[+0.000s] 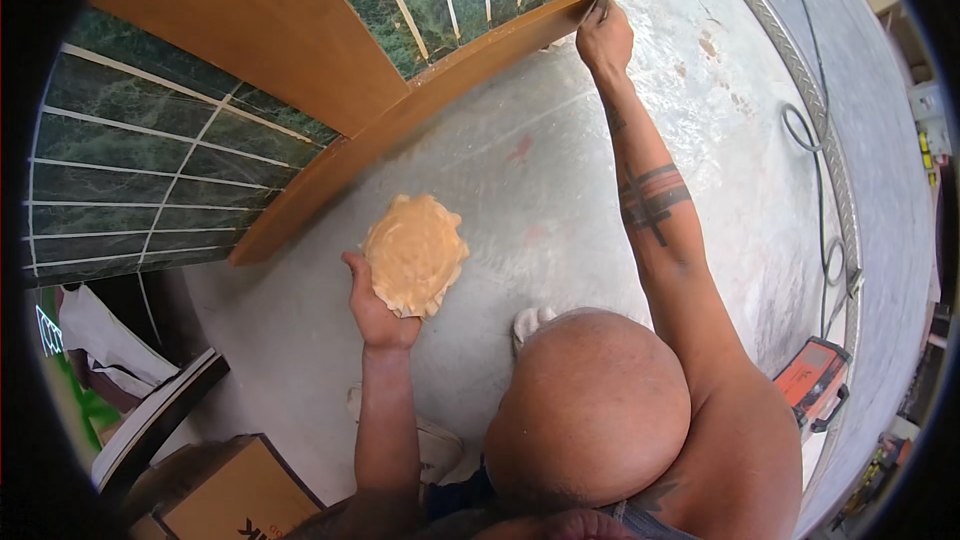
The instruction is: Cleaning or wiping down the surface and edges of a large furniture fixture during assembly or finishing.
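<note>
My left hand (385, 315) supports a round piece with a wavy edge (415, 255), its upper face coated in tan paste. The thumb lies beside its rim, and the other fingers are hidden beneath. At the upper right my right hand (606, 42) is closed on a small putty knife (597, 8) with a dark blade. That blade touches or nearly touches the end of a long brown wooden edge board (440, 90). The board borders a panel of dark green marbled tiles (170, 165) with pale joints, and a wide brown plank (260, 25) meets it.
Grey concrete floor (500, 190) lies below. An orange-and-black case (812, 380) stands at the right, near a metal-edged strip (840, 190) and a dark cable (822, 170). A cardboard box (240, 495) sits at the lower left, below a dark, pale-topped object (160, 420).
</note>
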### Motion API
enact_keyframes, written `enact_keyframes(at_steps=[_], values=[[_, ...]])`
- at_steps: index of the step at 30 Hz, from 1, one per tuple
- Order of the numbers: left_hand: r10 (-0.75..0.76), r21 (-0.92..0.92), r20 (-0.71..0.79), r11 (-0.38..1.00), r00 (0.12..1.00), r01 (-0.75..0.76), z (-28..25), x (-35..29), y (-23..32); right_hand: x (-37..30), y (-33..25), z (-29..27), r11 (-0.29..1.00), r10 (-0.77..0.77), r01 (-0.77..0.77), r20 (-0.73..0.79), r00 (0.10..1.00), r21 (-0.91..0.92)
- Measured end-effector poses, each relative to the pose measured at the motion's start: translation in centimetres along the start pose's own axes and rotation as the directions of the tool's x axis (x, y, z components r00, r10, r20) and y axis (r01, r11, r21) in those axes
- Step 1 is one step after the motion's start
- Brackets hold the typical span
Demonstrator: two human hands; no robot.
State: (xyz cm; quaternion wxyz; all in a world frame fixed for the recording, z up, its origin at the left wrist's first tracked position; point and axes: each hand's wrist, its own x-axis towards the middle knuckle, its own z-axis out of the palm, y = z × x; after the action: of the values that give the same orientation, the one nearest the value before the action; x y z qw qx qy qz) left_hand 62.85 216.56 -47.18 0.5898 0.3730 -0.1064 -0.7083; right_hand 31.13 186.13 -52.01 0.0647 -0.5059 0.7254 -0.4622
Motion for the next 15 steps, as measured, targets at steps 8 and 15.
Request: enact_keyframes(at_steps=[8,15], values=[[-0.024,-0.003,0.018,1.0,1.0,0.024,0.1,0.2,0.0,0.7,-0.2,-0.4,0.999,-0.031,0.032,0.04,0.999,-0.013],[-0.022,-0.023,0.035,0.999,0.999,0.023,0.5,0.1,-0.1,1.5,-0.2,-1.1,0.997,0.009,-0.002,0.092,0.996,-0.079]])
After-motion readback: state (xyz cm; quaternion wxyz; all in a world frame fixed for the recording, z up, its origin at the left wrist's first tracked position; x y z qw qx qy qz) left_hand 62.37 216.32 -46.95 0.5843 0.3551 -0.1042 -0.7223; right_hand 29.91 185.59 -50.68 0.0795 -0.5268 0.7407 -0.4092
